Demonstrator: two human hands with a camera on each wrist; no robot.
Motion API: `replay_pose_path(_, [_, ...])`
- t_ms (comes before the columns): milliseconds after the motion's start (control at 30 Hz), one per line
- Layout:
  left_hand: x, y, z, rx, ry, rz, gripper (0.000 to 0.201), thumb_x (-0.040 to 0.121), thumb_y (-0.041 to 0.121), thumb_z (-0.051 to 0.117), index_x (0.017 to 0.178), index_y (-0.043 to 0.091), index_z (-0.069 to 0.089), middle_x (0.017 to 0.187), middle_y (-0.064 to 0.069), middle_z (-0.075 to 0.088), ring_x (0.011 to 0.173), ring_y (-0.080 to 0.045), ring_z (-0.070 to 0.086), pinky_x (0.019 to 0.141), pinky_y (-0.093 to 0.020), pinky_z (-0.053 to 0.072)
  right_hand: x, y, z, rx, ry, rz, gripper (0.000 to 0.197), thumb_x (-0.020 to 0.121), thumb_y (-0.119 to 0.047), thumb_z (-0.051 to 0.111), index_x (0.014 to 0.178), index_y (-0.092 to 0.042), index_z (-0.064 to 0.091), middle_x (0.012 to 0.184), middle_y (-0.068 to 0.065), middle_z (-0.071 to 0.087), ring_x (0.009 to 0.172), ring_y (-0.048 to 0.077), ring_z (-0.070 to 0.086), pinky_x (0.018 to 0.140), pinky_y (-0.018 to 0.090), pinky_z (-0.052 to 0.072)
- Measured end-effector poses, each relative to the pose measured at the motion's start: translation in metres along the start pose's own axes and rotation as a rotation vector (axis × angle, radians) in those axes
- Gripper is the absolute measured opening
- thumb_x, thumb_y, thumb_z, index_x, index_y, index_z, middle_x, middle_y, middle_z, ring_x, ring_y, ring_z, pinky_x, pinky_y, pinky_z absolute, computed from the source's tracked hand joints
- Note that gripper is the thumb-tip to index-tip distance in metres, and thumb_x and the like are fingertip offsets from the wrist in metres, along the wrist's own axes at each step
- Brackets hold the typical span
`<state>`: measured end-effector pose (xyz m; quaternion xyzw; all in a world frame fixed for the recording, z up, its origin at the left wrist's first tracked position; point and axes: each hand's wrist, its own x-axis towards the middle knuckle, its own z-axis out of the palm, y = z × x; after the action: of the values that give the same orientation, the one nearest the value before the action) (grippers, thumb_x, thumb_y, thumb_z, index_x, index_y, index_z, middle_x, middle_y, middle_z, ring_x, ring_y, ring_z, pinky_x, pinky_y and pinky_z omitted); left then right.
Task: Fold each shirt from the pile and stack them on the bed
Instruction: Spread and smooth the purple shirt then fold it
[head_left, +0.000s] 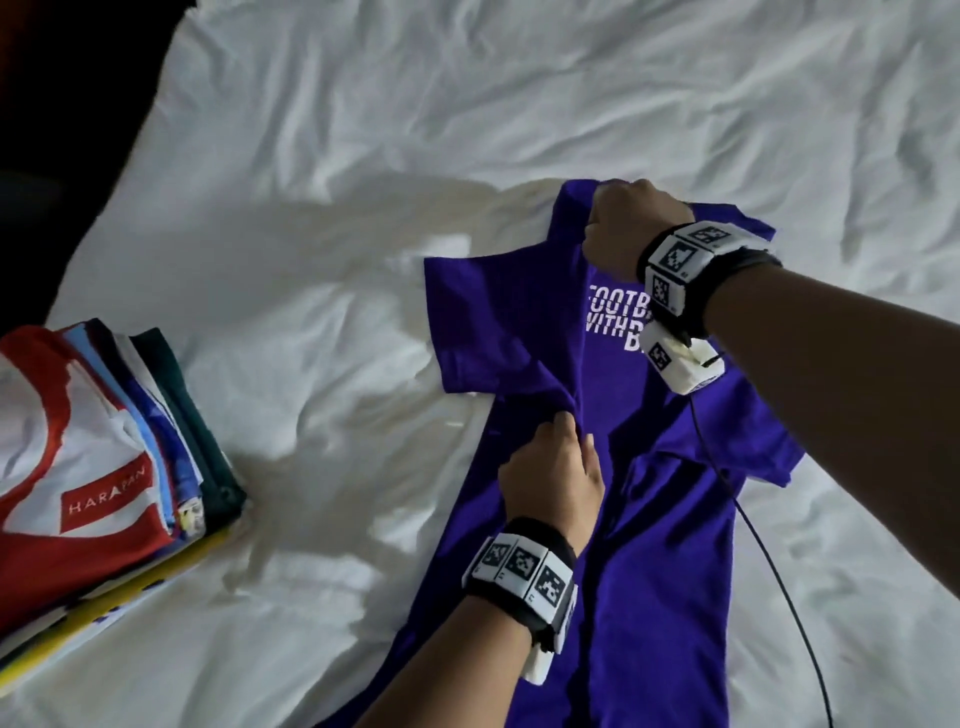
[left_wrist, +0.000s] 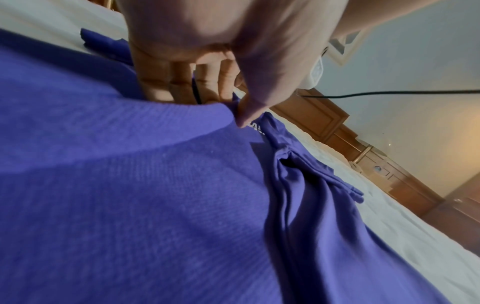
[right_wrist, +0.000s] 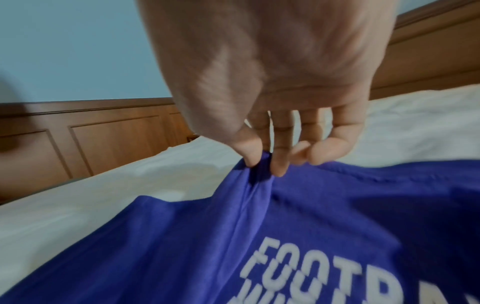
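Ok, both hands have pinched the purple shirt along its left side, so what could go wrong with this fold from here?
1. The right hand grips the purple shirt only between thumb and fingers near the collar; the cloth may slip out mid-fold.
2. The black cable lies across the shirt and could get caught in the fold.
3. The left hand has bunched the fabric, so creases may get folded in.

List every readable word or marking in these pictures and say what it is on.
"FOOTB" above "VITH B", both cut off by the right hand: purple T-shirt.
"FOOT", blurred: same shirt, right wrist view.
"HARAPAN": red-and-white shirt topping the folded stack.
Wristband squares: coded patterns, no words.
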<state>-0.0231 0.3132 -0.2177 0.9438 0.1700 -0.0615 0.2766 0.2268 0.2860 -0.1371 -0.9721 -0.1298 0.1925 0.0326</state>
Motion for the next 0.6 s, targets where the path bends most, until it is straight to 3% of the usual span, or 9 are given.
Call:
replay_pose_path(133, [-0.009,-0.007,-0.005,0.008,-0.183,-0.004,0.030,0.102,0.038,0.052,0.124,0.018,0.055,0.120,-0.003,0.063,0.104,-0.029,0.065,0.077,-0.042,0.049,-0.023,0.010,0.026,0.129,0.100,-0.027,0.046,0.094,-0.017,0.056,0.138,-0.015,0.045,0.136,0.014,0.049,0.118,0.038,0.052,0.078,0.041,0.040])
replay_pose_path(200, [-0.022,-0.015,-0.014,0.008,-0.228,-0.012,0.039,0.100,0.036,0.054,0.135,0.020,0.051,0.128,-0.002,0.059,0.112,-0.028,0.063,0.081,-0.042,0.049,-0.057,0.010,0.045,0.219,0.189,-0.075,0.042,0.095,-0.017,0.054,0.137,-0.016,0.047,0.136,0.013,0.046,0.119,0.038,0.051,0.076,0.041,0.041])
replay_pose_path(267, [-0.042,-0.027,-0.024,0.021,-0.272,-0.040,0.043,0.097,0.036,0.057,0.138,0.022,0.049,0.129,-0.001,0.057,0.113,-0.028,0.062,0.084,-0.041,0.049,-0.103,0.009,0.070,0.278,0.215,-0.113,0.026,0.096,-0.018,0.052,0.121,-0.016,0.057,0.124,0.013,0.052,0.109,0.039,0.056,0.071,0.039,0.041])
replay_pose_path(367, [-0.079,-0.052,-0.039,0.096,-0.317,-0.073,0.046,0.091,0.035,0.062,0.133,0.023,0.050,0.124,-0.001,0.058,0.108,-0.029,0.064,0.084,-0.040,0.049,-0.176,0.007,0.113,0.266,0.017,-0.104,0.018,0.096,-0.023,0.052,0.113,-0.019,0.057,0.116,0.010,0.062,0.101,0.037,0.063,0.071,0.038,0.044])
replay_pose_path(500, [-0.123,-0.082,-0.062,0.205,-0.410,-0.144,0.041,0.092,0.036,0.057,0.129,0.022,0.048,0.123,-0.003,0.060,0.110,-0.031,0.063,0.088,-0.039,0.047,-0.247,-0.008,0.156,0.223,-0.183,-0.184,0.034,0.096,-0.026,0.052,0.129,-0.028,0.045,0.121,0.003,0.065,0.103,0.033,0.065,0.076,0.040,0.052])
replay_pose_path(600, [-0.151,-0.100,-0.075,0.300,-0.437,-0.149,0.033,0.091,0.036,0.056,0.118,0.019,0.048,0.115,-0.007,0.065,0.104,-0.034,0.065,0.081,-0.038,0.047,-0.279,-0.024,0.172,0.250,-0.250,-0.160,0.039,0.099,-0.027,0.049,0.137,-0.031,0.043,0.120,0.007,0.066,0.103,0.035,0.066,0.077,0.040,0.051])
